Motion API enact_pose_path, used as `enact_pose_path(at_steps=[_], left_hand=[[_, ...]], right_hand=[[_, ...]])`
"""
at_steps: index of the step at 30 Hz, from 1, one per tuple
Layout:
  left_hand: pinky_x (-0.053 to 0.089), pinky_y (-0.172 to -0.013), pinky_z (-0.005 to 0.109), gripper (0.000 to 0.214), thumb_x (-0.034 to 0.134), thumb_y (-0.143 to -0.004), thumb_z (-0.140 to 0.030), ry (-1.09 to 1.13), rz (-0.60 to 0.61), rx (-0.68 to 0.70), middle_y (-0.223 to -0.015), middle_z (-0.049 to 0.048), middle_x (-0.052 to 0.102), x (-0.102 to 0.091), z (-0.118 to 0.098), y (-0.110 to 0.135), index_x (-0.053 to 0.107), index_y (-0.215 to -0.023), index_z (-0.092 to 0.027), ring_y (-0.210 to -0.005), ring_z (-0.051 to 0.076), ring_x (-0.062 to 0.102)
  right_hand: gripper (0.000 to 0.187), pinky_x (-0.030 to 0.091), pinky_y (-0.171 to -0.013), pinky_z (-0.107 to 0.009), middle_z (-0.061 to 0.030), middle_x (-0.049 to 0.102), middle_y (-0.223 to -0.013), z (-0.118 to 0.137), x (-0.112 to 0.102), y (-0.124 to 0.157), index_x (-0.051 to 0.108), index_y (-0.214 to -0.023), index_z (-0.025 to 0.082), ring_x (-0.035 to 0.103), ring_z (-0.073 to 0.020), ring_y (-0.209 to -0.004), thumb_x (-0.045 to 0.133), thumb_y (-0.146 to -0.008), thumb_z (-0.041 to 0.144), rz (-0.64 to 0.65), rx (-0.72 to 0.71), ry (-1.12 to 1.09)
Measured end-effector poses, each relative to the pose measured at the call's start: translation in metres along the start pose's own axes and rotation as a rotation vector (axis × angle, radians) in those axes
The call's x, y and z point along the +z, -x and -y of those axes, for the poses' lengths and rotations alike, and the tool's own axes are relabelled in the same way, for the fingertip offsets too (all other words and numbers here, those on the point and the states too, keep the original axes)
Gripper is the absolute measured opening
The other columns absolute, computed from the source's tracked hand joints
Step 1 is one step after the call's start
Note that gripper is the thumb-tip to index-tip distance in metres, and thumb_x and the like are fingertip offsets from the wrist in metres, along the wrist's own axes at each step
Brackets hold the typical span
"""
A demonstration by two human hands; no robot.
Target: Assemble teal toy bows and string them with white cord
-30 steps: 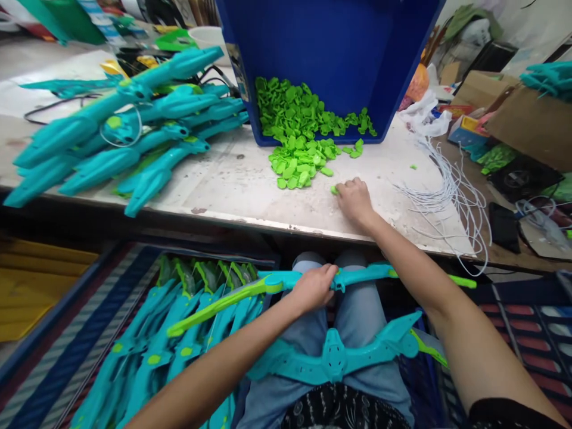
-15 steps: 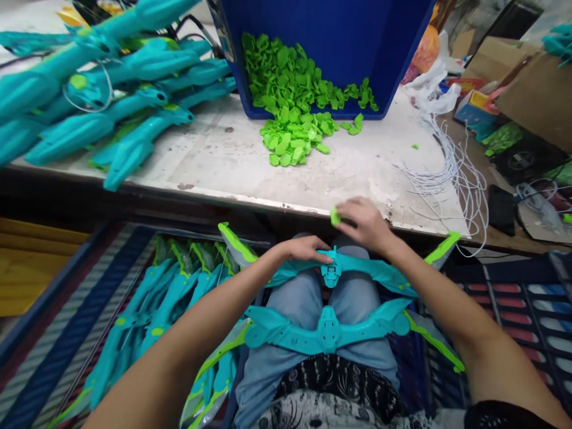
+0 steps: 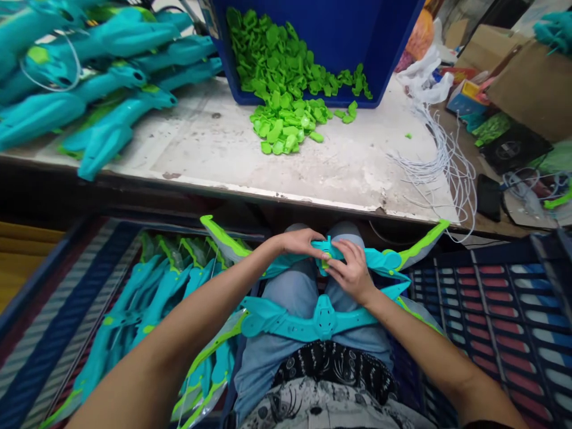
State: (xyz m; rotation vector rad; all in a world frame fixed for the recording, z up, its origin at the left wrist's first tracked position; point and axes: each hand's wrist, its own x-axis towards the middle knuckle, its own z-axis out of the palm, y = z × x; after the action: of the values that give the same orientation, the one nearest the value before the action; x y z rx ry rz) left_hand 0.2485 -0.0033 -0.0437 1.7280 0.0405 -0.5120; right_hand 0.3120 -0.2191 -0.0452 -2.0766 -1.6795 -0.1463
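Note:
Across my knees lies a teal toy bow (image 3: 379, 258) with green-edged limb tips. My left hand (image 3: 300, 243) is closed around it just left of its centre. At the bow's centre, my right hand (image 3: 354, 268) pinches a small green plastic piece (image 3: 326, 260) against the teal body; the fingers partly cover it, so I cannot tell how it is seated. Nearer my waist, a second teal toy bow (image 3: 324, 319) rests on my lap, touched by neither hand.
On the white table (image 3: 187, 149) a blue bin (image 3: 326, 36) lies tipped, spilling green pieces (image 3: 286, 122). Teal bow parts (image 3: 107, 89) are piled at left, white cords (image 3: 429, 164) at right. Finished-looking bows (image 3: 129, 304) hang in a left crate; another dark crate (image 3: 504, 310) stands right.
My right hand has come down and left from above the bow, bringing the green piece onto its centre. My left hand keeps its hold. The view has shifted slightly.

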Motion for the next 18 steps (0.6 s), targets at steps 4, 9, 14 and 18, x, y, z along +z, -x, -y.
enact_pose_path(at_steps=[4, 9, 14, 18], left_hand=[[0.030, -0.054, 0.023, 0.044, 0.071, -0.062, -0.057, -0.195, -0.122, -0.030, -0.059, -0.0037, 0.052, 0.009, -0.002, -0.004, 0.058, -0.071, -0.016, -0.058, 0.013, 0.047], [0.032, -0.058, 0.024, 0.034, 0.069, -0.067, -0.048, -0.381, -0.237, -0.036, -0.065, -0.0017, 0.057, 0.021, -0.008, -0.001, 0.062, -0.075, -0.016, -0.064, 0.016, 0.052], [0.044, -0.075, 0.028, 0.041, 0.062, -0.082, -0.042, -0.674, -0.417, 0.047, -0.101, 0.0092, 0.067, 0.052, -0.008, 0.025, 0.062, -0.115, -0.019, -0.091, 0.024, 0.061], [0.047, -0.086, 0.038, 0.040, 0.045, -0.093, -0.022, -0.969, -0.598, 0.122, -0.125, 0.0159, 0.059, 0.076, 0.009, 0.028, 0.052, -0.133, -0.023, -0.104, 0.027, 0.060]], right_hand=[[0.054, 0.042, -0.091, -0.046, -0.0117, 0.064, -0.120, 0.002, 0.004, -0.007, 0.055, -0.124, 0.022, 0.058, -0.0283, -0.106, 0.072, -0.076, 0.040, 0.140, 0.323, -0.107], [0.065, 0.039, -0.086, -0.046, -0.0126, 0.066, -0.109, 0.004, 0.007, -0.015, 0.052, -0.132, 0.020, 0.057, -0.0311, -0.101, 0.073, -0.074, 0.040, 0.293, 0.384, 0.011], [0.048, 0.042, -0.081, -0.045, -0.0141, 0.066, -0.107, 0.005, -0.008, -0.006, 0.056, -0.127, 0.017, 0.056, -0.0300, -0.096, 0.065, -0.081, 0.030, 0.235, 0.193, 0.019], [0.028, 0.047, -0.083, -0.038, -0.0070, 0.070, -0.103, -0.018, -0.031, -0.045, 0.066, -0.110, 0.022, 0.060, -0.0230, -0.095, 0.051, -0.086, 0.020, 0.153, 0.035, -0.187]])
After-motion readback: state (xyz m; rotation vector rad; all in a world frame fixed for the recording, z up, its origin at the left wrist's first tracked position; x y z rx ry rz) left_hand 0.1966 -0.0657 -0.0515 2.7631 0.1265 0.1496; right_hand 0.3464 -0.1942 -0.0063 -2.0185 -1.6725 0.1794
